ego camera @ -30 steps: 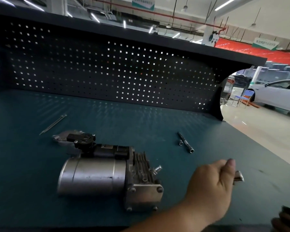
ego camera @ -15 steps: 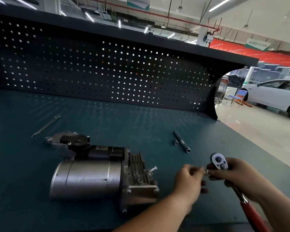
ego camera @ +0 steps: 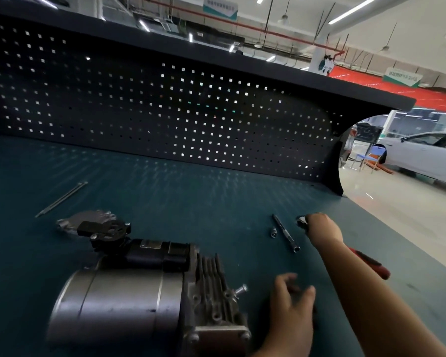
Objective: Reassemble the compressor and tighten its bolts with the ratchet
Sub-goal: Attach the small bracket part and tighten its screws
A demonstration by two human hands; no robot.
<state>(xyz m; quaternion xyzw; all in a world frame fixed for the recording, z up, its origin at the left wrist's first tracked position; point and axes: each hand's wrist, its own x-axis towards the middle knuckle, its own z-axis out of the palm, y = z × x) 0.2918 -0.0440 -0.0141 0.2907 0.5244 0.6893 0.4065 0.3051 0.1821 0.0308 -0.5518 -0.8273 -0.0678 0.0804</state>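
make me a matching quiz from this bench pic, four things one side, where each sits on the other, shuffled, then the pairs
1 silver cylindrical compressor
2 red-handled ratchet
3 thin long metal rod
4 small silver socket

A beside the dark extension bar
B gripped by the right hand
C front, left of the left hand
D far left, alone

Pairs: 1-C, 2-B, 3-D, 4-A

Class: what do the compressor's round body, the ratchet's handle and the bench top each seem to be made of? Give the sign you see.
Compressor body: bare metal, likely steel or aluminium; dull grey sheen, scuffs.
Ratchet: red handle, probably plastic or rubber; smooth, uniform colour.
Bench top: teal mat, perhaps rubber; matte, only faint reflections.
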